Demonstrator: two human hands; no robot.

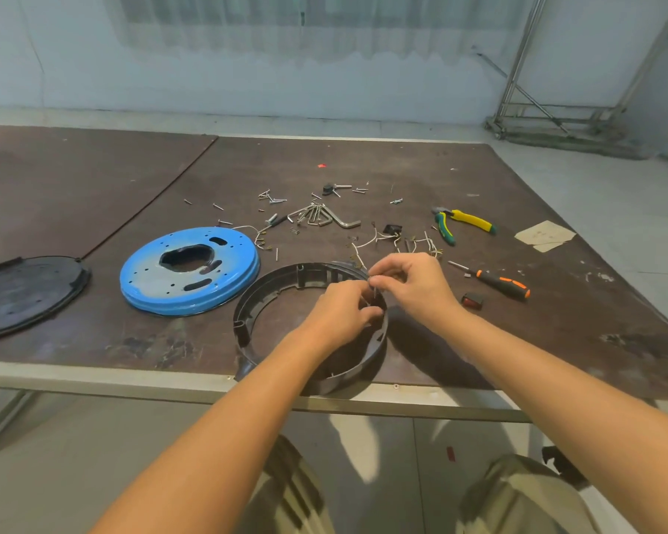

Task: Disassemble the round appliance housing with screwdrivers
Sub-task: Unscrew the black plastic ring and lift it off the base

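**Head view: both hands pinch a small metal piece at the rim of the black ring**

The black ring housing [243, 321] lies flat on the bench [363, 163], and its near side reaches the near edge of the bench. The left hand [336, 314] comes over the opening of the ring and the right hand [421, 287] comes from the right side. They meet at the far-right part of the rim. There the fingers [382, 269] of both hands are curled and pressed together on a small metal piece [374, 291], thin and upright. How this piece is joined to the ring I cannot tell.

Just beside the ring, on its left, lies a blue disc [151, 279] with a large hole in the middle. Further left is a dark round cover [24, 294]. Behind the ring lie white wires [378, 238], a bunch of hex keys [324, 215] and many loose screws [274, 198]. On the right a screwdriver [498, 283] with a black and orange handle lies on the bench, untouched. A small red switch [472, 301] lies between it and the right wrist. Pliers [463, 223] with yellow and green handles lie further back, and paper scraps [544, 235] are near the right edge.
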